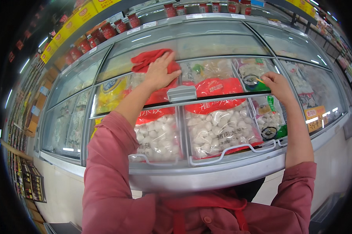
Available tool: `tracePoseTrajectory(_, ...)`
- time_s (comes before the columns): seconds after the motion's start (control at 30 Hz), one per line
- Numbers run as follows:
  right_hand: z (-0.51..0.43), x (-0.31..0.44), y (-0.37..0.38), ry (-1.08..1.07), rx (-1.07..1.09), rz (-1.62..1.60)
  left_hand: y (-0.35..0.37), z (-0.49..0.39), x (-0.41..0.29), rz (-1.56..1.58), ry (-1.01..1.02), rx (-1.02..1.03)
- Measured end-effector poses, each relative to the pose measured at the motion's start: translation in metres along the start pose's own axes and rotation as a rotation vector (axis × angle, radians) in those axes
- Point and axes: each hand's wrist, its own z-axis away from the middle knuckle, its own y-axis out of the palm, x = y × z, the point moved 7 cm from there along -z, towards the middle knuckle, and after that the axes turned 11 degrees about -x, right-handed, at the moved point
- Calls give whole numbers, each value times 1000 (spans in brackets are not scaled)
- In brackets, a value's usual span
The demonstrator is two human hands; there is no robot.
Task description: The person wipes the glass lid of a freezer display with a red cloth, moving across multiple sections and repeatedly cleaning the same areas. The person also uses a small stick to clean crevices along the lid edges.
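My left hand lies over a crumpled red cloth and presses it onto the sliding glass lid of a chest freezer. A grey plastic handle sits on the lid's front edge, just below that hand. Between the thumb and fingers of my right hand is a small, thin yellow item, too small to name surely. That hand is above the lid's right side. Below the lid's front edge, the freezer stands open over a bag of frozen dumplings and a second dumpling bag to its left.
White wire baskets divide the freezer near its front rim. Glass lids cover the neighbouring sections, with an orange sign on the right. Red-labelled jars line a ledge at the back. Shelving stands at far left.
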Motion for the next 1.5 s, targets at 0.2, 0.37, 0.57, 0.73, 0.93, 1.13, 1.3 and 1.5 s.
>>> tracePoseTrajectory(0.2,-4,-4,3,-78,-33,-6,21,-40,-67,175,130,72)
tracePoseTrajectory(0.37,-1,-11,0,25,12,-70,24,-59,-83,101,79,49)
tracePoseTrajectory(0.57,0,-15,-1,70,34,-175,19,-51,-37,86,-36,39)
tracePoseTrajectory(0.73,-1,-23,0,80,78,-164,3,-29,18,60,-106,-2)
tracePoseTrajectory(0.93,-1,-20,0,63,79,-165,-31,17,128,-8,-209,-71)
tracePoseTrajectory(1.13,2,-17,-2,62,50,-115,-108,106,244,-142,-610,-215)
tracePoseTrajectory(1.3,-1,-12,-3,-12,29,-47,-106,124,242,-356,-669,-182)
tracePoseTrajectory(1.5,-3,-11,-1,-106,7,24,-79,115,87,20,-263,-43)
